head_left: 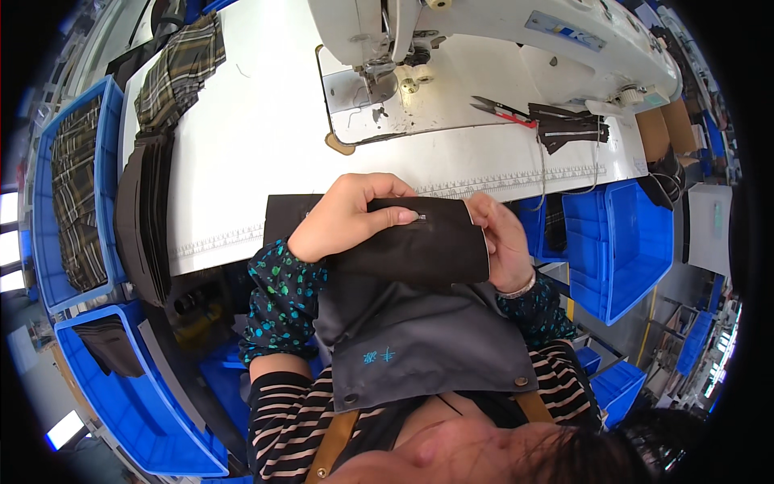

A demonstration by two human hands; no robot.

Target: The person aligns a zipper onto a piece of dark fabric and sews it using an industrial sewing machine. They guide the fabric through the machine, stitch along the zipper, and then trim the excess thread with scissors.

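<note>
A dark brown fabric piece (387, 254) is spread between my two hands at the table's front edge, over my grey apron (427, 347). My left hand (343, 218) grips it from above, thumb pressed flat beside a small white mark on the cloth and fingers curled over the far edge. At the fabric's right end, my right hand (501, 246) pinches the side edge, its fingers partly behind the cloth. The sewing machine (516, 40) stands beyond, with its needle area (379, 77) apart from the fabric.
Red-handled scissors (504, 111) lie by a bundle of dark strips (564, 129) with loose cord. On the table's left are plaid cloth (181, 68) and stacked brown pieces (145, 218). Blue bins (113, 194) flank the left side; another blue bin (621, 250) stands right. A printed ruler (218, 238) edges the table.
</note>
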